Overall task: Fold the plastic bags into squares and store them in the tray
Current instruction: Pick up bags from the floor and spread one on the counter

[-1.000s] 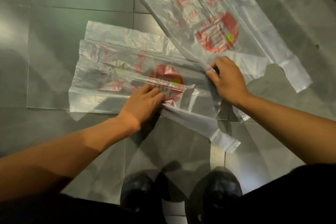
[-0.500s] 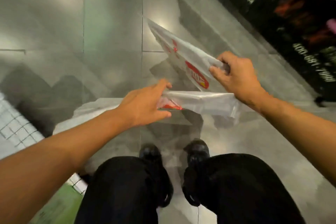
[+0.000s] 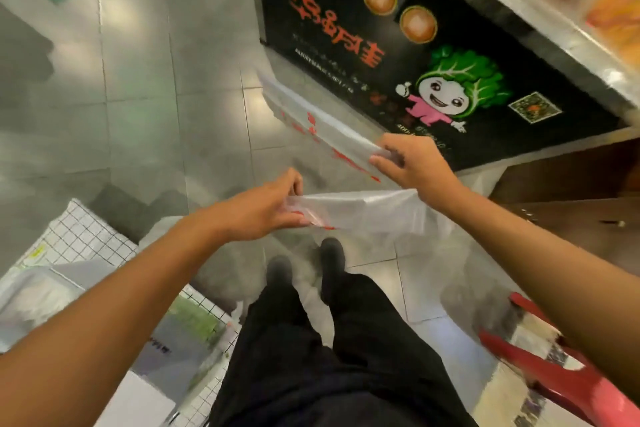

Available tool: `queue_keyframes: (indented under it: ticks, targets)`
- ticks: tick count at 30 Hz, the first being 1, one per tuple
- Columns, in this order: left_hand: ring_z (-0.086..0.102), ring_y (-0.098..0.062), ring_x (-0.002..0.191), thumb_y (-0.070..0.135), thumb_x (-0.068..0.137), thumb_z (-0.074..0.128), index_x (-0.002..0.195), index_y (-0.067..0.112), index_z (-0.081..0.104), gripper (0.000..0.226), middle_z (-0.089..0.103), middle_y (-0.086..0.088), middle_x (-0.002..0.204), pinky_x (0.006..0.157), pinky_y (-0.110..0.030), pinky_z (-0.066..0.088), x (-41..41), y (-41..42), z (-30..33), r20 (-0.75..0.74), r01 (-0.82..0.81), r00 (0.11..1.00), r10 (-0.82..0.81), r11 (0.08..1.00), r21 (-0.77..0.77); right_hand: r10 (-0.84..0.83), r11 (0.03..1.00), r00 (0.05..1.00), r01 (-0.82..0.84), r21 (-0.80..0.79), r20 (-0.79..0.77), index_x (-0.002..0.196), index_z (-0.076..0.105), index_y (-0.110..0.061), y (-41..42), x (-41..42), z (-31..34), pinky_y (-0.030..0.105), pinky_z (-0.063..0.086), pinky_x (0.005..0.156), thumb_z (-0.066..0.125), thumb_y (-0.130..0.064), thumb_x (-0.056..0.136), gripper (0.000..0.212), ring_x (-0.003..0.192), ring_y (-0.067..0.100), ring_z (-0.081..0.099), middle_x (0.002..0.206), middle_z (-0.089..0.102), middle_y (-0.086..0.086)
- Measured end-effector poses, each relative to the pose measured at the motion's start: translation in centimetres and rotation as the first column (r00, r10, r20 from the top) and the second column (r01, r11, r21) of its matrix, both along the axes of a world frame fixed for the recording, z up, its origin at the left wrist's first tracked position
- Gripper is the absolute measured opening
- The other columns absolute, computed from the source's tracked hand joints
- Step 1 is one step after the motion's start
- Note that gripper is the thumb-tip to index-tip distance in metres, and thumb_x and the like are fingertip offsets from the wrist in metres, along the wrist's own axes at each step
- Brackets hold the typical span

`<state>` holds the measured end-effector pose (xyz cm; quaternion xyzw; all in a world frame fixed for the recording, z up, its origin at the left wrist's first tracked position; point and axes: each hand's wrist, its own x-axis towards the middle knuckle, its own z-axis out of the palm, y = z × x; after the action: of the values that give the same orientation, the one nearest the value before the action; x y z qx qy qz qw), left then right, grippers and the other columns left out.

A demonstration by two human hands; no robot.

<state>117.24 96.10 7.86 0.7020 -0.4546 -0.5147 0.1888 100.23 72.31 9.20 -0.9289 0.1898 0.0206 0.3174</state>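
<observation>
I see the left hand (image 3: 266, 210) pinching one end of the plastic bag (image 3: 360, 211) (translucent, red print); the right hand (image 3: 412, 166) grips the other, bag stretched between the fingers, above the floor

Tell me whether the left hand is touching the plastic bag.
Touching. The head view shows the left hand pinching the near end of the plastic bag, with its fingers closed over the film; the right hand grips the other part.
</observation>
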Motion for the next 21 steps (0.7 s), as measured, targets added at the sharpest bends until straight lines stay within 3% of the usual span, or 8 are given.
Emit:
queue_keyframes:
  ticks: [5,9,11,13,15,17,19,21]
  targets:
    - [0.051,0.003,0.07,0.031,0.101,0.057,0.083,0.035,0.044,0.022,0.054,0.017,0.081,0.065,-0.018,0.036,-0.2,0.7,5.8,0.055,0.036,0.998,-0.031,0.994,-0.099,-0.038,0.996,0.999,0.041,-0.077,0.038,0.087,0.065,-0.014,1.1,-2.2,6.6,0.017,0.04,0.06,0.066,-0.024,0.096,0.013,0.065,0.004,0.051,0.074,0.057,-0.007]
    - [0.059,0.004,0.087,0.03,0.101,0.057,0.079,0.039,0.049,0.025,0.059,0.029,0.099,0.081,-0.018,0.048,-0.5,-0.1,9.0,0.075,0.03,0.997,-0.016,0.981,-0.191,-0.105,0.982,0.991,0.116,-0.152,0.079,0.099,0.074,-0.013,1.5,-3.6,10.4,0.008,0.039,0.065,0.067,-0.022,0.095,0.013,0.071,-0.008,0.054,0.083,0.061,-0.011]
    - [0.06,-0.004,0.105,0.03,0.098,0.061,0.082,0.044,0.052,0.023,0.063,0.017,0.118,0.094,-0.03,0.053,-0.7,-0.7,9.9,0.116,0.046,0.993,-0.016,0.966,-0.253,-0.14,0.97,0.985,0.156,-0.188,0.097,0.101,0.075,-0.011,1.9,-4.9,12.1,0.02,0.044,0.068,0.067,-0.022,0.095,0.015,0.07,-0.002,0.055,0.083,0.064,-0.008]
    - [0.062,-0.009,0.111,0.033,0.094,0.065,0.084,0.045,0.057,0.017,0.064,0.015,0.124,0.098,-0.038,0.055,-1.1,-1.7,10.9,0.181,0.098,0.983,-0.04,0.941,-0.323,-0.173,0.956,0.979,0.192,-0.223,0.105,0.101,0.075,-0.008,2.2,-6.6,13.1,0.033,0.052,0.068,0.065,-0.024,0.096,0.02,0.073,0.016,0.062,0.086,0.07,0.002]
    - [0.062,-0.014,0.116,0.035,0.09,0.068,0.086,0.038,0.065,0.006,0.066,0.009,0.126,0.101,-0.045,0.054,-1.6,-3.1,11.9,0.312,0.201,0.947,-0.071,0.891,-0.407,-0.214,0.937,0.97,0.238,-0.256,0.117,0.097,0.073,-0.008,2.5,-8.7,14.0,0.039,0.055,0.067,0.063,-0.026,0.097,0.021,0.075,0.022,0.062,0.086,0.068,0.004]
    - [0.055,-0.02,0.127,0.038,0.086,0.07,0.085,0.029,0.073,0.009,0.062,0.004,0.136,0.109,-0.05,0.046,-2.6,-5.0,13.0,0.486,0.346,0.87,-0.079,0.801,-0.489,-0.22,0.918,0.96,0.263,-0.297,0.17,0.089,0.07,-0.01,2.6,-10.8,14.7,0.036,0.05,0.061,0.064,-0.024,0.097,0.018,0.07,0.019,0.056,0.08,0.059,-0.003]
    - [0.037,-0.025,0.143,0.038,0.084,0.074,0.081,0.032,0.075,0.007,0.049,0.002,0.15,0.117,-0.05,0.025,-3.7,-7.1,14.3,0.606,0.468,0.792,-0.07,0.708,-0.529,-0.209,0.9,0.955,0.272,-0.34,0.21,0.084,0.068,-0.012,2.6,-12.9,15.5,0.03,0.044,0.055,0.063,-0.023,0.097,0.017,0.066,0.015,0.05,0.079,0.05,-0.008]
    - [0.022,-0.026,0.15,0.042,0.084,0.07,0.079,0.036,0.074,0.008,0.037,0.0,0.16,0.116,-0.049,0.016,-5.1,-9.6,15.7,0.687,0.568,0.722,-0.085,0.64,-0.518,-0.199,0.889,0.95,0.278,-0.365,0.24,0.081,0.067,-0.013,2.3,-15.0,16.4,0.024,0.039,0.052,0.059,-0.026,0.097,0.022,0.064,0.011,0.046,0.078,0.047,-0.01]
